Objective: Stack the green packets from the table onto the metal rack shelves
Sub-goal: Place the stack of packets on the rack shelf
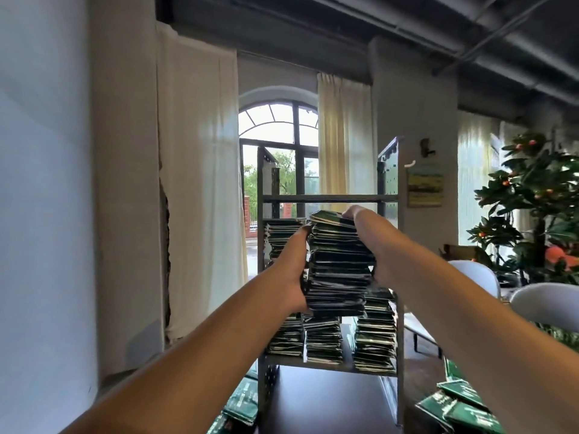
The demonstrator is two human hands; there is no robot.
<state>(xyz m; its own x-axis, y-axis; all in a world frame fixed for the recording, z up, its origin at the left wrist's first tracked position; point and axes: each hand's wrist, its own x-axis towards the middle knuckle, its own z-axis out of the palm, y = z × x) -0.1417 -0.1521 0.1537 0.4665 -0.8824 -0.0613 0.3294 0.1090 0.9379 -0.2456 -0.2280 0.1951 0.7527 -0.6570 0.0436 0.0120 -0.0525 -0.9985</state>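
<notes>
Stack of green packets point(340, 264) held before metal rack point(390, 195), clamped between left hand point(293, 267) and right hand point(380, 264), fingers wrapped round sides. Probably heavy, slippery, loose; support bottom, squeeze sides.

Glossy green printed film is seen on the packets point(340, 264) at mid-frame. The rack point(329, 198) is made of dull grey metal (its uprights perforated). Thin matt cloth is shown in the curtains point(200, 183) at upper left; smooth white plastic in the chairs point(548, 303) at right.
</notes>
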